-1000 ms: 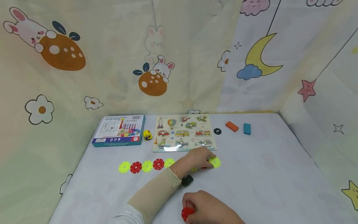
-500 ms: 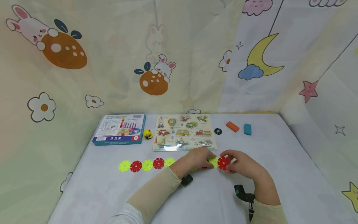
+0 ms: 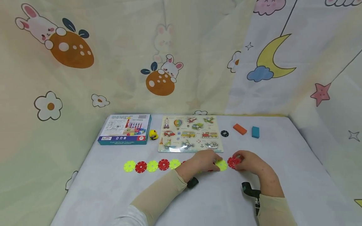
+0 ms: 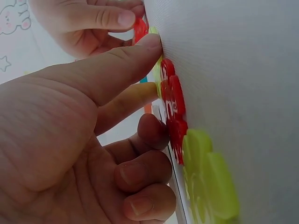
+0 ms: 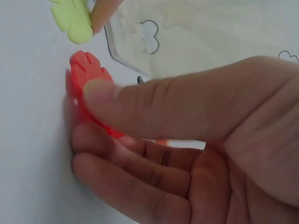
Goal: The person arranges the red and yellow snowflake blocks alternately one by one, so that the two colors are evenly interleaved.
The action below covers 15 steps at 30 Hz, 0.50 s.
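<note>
A row of alternating yellow-green [image 3: 129, 166] and red [image 3: 140, 167] notched plastic discs lies on the white table. My left hand [image 3: 202, 163] reaches over the row and pinches the yellow-green disc [image 3: 222, 165] at its right end between thumb and forefinger. My right hand [image 3: 251, 163] holds a red notched disc [image 3: 233, 163] between thumb and fingers, just right of that disc. The right wrist view shows this red disc [image 5: 86, 74] slightly tilted, with a small gap to the yellow-green disc [image 5: 73, 21]. The left hand and forearm hide part of the row.
Behind the row lies a picture puzzle board [image 3: 190, 134]. To its left are a yellow duck toy [image 3: 153, 135] and a flat box [image 3: 125, 129]. On its right are a black round disc [image 3: 224, 133], an orange block [image 3: 240, 129] and a blue block [image 3: 255, 132].
My right hand brought the red disc from the near edge up beside the row's right end, then shifted it slightly away from the yellow-green disc. The left hand stays in place.
</note>
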Available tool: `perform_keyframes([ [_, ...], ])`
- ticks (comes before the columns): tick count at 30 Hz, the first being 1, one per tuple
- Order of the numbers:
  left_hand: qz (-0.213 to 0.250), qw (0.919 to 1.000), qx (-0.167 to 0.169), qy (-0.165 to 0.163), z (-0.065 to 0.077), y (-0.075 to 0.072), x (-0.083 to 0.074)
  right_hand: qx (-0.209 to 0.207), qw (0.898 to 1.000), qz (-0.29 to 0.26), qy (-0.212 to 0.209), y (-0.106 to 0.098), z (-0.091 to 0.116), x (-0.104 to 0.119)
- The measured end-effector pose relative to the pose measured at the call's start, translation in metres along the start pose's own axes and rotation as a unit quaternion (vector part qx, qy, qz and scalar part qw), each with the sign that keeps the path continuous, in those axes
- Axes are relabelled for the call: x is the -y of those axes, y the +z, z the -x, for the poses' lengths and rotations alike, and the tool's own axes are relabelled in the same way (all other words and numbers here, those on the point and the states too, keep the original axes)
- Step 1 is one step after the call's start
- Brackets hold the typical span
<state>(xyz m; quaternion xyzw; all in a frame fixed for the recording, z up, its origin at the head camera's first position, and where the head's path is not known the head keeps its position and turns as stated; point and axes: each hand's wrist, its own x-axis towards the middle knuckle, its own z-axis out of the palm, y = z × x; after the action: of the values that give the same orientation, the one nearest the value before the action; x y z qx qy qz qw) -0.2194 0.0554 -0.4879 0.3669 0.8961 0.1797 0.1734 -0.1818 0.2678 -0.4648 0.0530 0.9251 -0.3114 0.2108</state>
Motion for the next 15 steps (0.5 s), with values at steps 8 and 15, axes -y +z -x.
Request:
perform_keyframes([
  [8,0.003,0.9999,-0.008,0.008,0.0032,0.0001,-0.0007,0.004,1.0,0.014,0.001,-0.0009,0.0022,0.0065],
  [15,-0.037,0.999,-0.013,0.019,0.0062,-0.0067,0.0038,0.006,1.0,0.027,-0.009,-0.0057,0.0033,0.0098],
])
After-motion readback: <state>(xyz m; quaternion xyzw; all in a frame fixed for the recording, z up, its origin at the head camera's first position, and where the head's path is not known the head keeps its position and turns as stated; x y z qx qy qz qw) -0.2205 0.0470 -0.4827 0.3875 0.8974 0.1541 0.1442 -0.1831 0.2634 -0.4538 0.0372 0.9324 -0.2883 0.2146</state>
